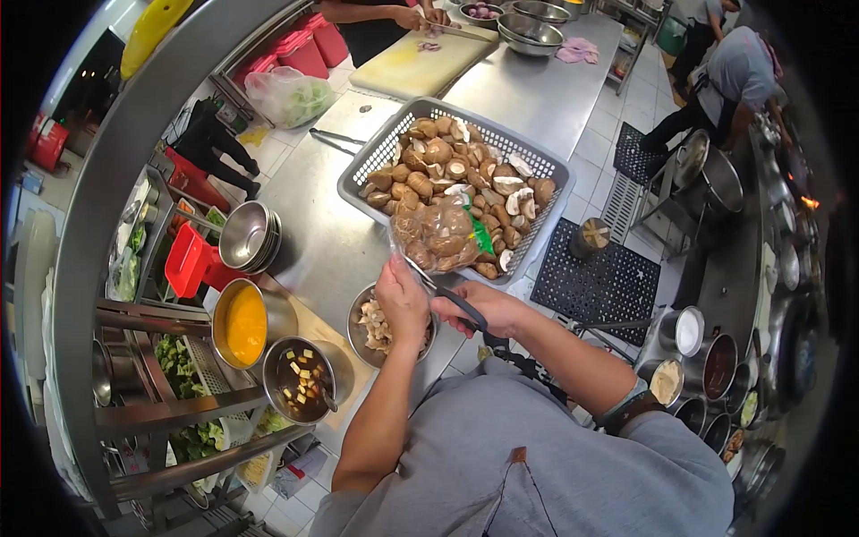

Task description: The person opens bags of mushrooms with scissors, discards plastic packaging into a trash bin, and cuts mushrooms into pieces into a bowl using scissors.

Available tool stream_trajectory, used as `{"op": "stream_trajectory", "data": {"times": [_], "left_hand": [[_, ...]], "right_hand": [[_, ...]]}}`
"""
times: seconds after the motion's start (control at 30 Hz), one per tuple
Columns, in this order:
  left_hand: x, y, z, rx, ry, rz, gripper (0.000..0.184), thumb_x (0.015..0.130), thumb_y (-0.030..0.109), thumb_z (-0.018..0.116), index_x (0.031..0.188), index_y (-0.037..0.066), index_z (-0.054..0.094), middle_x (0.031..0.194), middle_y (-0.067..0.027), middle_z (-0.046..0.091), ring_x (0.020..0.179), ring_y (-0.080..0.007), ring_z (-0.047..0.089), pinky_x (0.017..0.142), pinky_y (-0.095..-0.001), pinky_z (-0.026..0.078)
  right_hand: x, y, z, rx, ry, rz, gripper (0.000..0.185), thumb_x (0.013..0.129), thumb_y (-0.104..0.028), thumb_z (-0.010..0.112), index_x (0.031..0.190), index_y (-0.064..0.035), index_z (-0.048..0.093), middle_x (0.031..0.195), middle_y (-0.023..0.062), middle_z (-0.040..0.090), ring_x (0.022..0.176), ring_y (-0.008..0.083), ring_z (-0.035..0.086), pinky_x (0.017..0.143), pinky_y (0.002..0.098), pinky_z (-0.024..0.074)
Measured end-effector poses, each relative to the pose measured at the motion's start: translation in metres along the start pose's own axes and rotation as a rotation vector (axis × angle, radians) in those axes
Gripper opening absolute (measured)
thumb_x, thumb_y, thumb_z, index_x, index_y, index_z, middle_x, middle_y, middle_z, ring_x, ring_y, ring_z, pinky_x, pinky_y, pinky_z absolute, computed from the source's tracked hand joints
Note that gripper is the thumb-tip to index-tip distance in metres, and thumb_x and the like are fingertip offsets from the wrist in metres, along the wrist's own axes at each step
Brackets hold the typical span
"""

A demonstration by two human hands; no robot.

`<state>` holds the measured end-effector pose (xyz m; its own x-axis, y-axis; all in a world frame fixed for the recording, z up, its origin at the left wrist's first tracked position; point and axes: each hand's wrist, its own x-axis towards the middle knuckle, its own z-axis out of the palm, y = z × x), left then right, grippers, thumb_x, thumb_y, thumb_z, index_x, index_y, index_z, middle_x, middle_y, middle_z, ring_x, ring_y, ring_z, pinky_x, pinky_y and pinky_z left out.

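My left hand (401,294) is closed on the gathered end of a clear plastic bag of mushrooms (434,234), which has a green label. The bag rests over the front edge of a grey perforated basket (351,186) heaped with loose brown mushrooms (438,152). In my right hand (488,309) is a pair of black-handled scissors (461,307), its blades lying along the bag's neck beside my left fingers. Below my hands stands a metal bowl (360,351) holding pale mushroom stems (374,324), partly hidden by my left wrist.
Pots of orange liquid (246,322) and dark liquid with yellow cubes (304,380) stand on the left. Across the steel table (309,224), another person's hands (420,18) cut onions on a board (420,63). A stove line with pots (720,367) runs along the right.
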<state>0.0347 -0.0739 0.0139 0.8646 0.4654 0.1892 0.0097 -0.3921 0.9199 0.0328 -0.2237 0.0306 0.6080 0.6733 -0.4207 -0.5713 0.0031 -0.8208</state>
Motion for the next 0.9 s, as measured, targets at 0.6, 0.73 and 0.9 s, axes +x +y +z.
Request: {"op": "stream_trajectory", "data": {"times": [0.6,0.73,0.9], "left_hand": [[0.051,0.023,-0.035,-0.45,-0.716,-0.398,0.016,0.088,0.013,0.065,0.095,0.001,0.058,0.085,-0.0022,0.062,0.072,-0.0085,0.058,0.063,-0.0237,0.048],[0.048,0.006,-0.047,-0.315,-0.708,-0.519,0.017,0.089,0.015,0.063,0.097,0.001,0.058,0.084,-0.0032,0.061,0.07,-0.0099,0.057,0.061,-0.0248,0.05],[0.03,0.004,-0.034,-0.245,-0.415,-0.466,0.016,0.094,0.017,0.055,0.093,0.001,0.056,0.082,-0.0078,0.06,0.067,-0.0121,0.058,0.053,-0.0228,0.048]], "right_hand": [[-0.014,-0.001,-0.008,0.022,-0.007,0.015,0.061,0.08,-0.062,0.063,0.086,-0.001,0.057,0.073,0.0014,0.052,0.065,0.0103,0.053,0.057,0.0248,0.0461],[-0.017,0.015,-0.01,0.088,-0.082,0.035,0.062,0.081,-0.063,0.062,0.093,-0.0021,0.058,0.082,0.0021,0.052,0.073,0.0114,0.053,0.067,0.0258,0.0473],[-0.041,0.034,-0.007,-0.027,-0.179,0.148,0.051,0.082,-0.058,0.063,0.091,-0.0086,0.055,0.085,-0.0023,0.049,0.075,0.0075,0.048,0.069,0.0211,0.0429]]}}
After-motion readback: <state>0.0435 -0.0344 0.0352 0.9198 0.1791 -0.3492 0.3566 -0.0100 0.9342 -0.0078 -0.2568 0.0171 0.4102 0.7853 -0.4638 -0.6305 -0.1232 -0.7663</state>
